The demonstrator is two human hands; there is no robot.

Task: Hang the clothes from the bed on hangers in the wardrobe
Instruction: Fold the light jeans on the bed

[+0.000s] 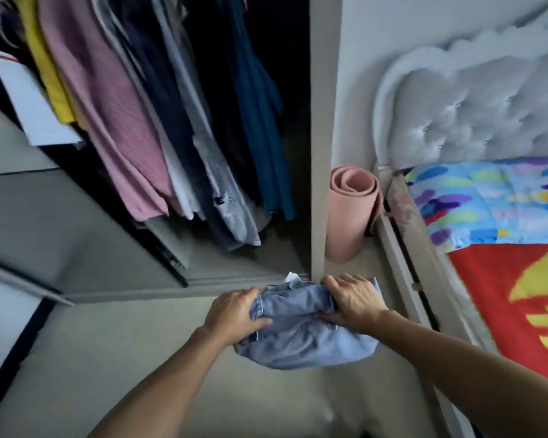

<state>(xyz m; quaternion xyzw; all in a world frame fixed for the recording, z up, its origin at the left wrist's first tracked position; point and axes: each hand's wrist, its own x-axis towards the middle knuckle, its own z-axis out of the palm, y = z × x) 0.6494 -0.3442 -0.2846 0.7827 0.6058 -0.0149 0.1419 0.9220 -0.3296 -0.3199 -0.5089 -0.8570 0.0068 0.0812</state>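
Observation:
A bunched light-blue denim garment (304, 336) hangs in the air in front of me, above the floor. My left hand (234, 314) grips its left edge and my right hand (353, 300) grips its right edge. The open wardrobe (318, 121) stands ahead and to the left, with several garments hanging close together inside, among them a pink top (108, 115), a yellow one (49, 74) and a teal one (260, 121). The bed (500, 279) lies to my right. No hanger shows in my hands.
A rolled pink mat (350, 213) stands upright between the wardrobe's side panel and the bed frame. The bed carries a multicoloured pillow (487, 200) and a red and yellow blanket (519, 305), with a grey tufted headboard (475, 115) behind. A wardrobe sliding door (23, 216) is at left.

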